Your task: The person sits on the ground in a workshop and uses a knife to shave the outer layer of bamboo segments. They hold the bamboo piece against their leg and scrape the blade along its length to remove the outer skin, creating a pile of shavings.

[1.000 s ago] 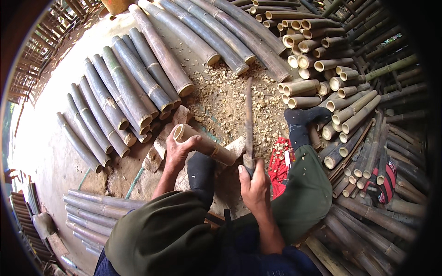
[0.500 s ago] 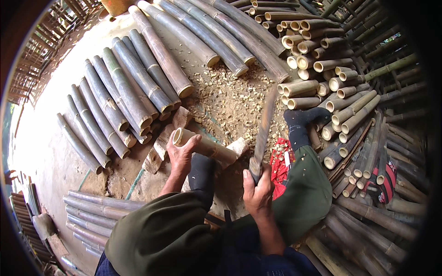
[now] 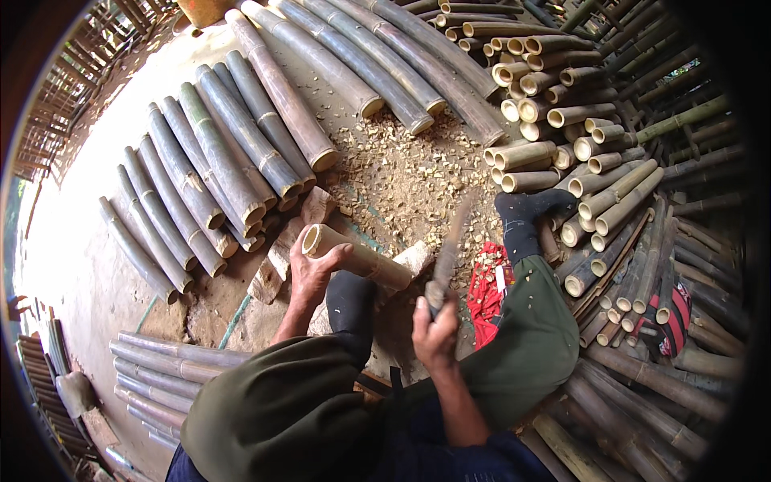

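While I watch from far away, the pale tan, hollow bamboo tube (image 3: pixel 365 261) lies left of the long, dark-bladed knife (image 3: pixel 451 245), its long axis slanting from upper left down toward the right hand (image 3: pixel 436 328), which clasps the knife's handle. The left hand (image 3: pixel 310 269), the nearer, grasps the tube beside its open rim.

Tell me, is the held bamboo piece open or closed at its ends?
Open at left: the bamboo piece shows a hollow mouth there. Right end: cannot tell.
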